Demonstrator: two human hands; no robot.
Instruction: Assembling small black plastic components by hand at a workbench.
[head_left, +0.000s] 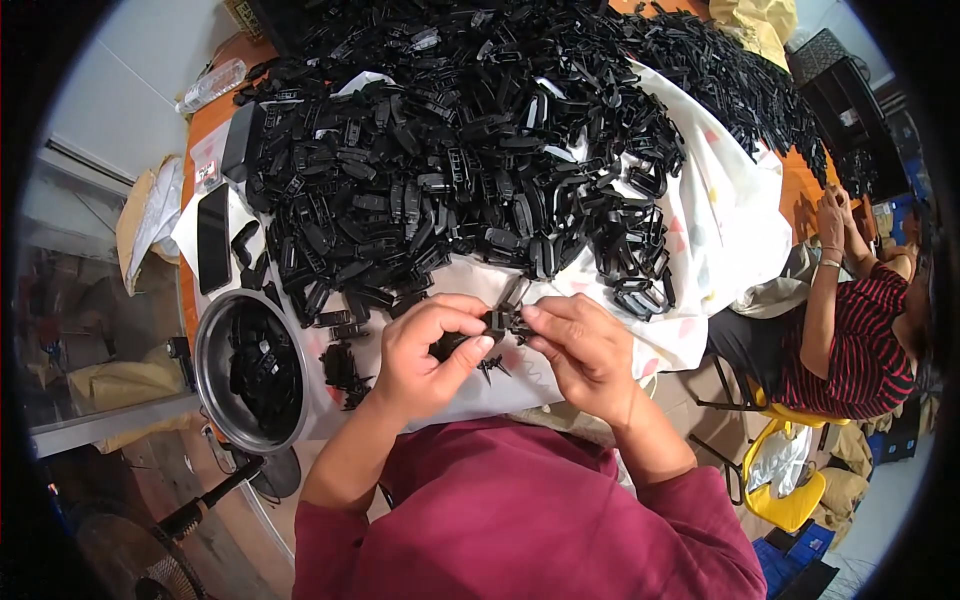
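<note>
Between my two hands, just above the near edge of the table, is a small black plastic part. My left hand pinches it from the left with thumb and forefinger. From the other side, my right hand grips its right end with closed fingertips. What exactly the fingertips cover is hidden. Small dark pieces lie on the cloth just below the hands. Beyond them spreads a large heap of black plastic parts, reaching back across the table.
A metal bowl with black parts stands at the left, near a dark phone. A clear bottle lies farther back. White cloth covers the table's right side. Another person in a striped shirt sits at the right beside a yellow chair.
</note>
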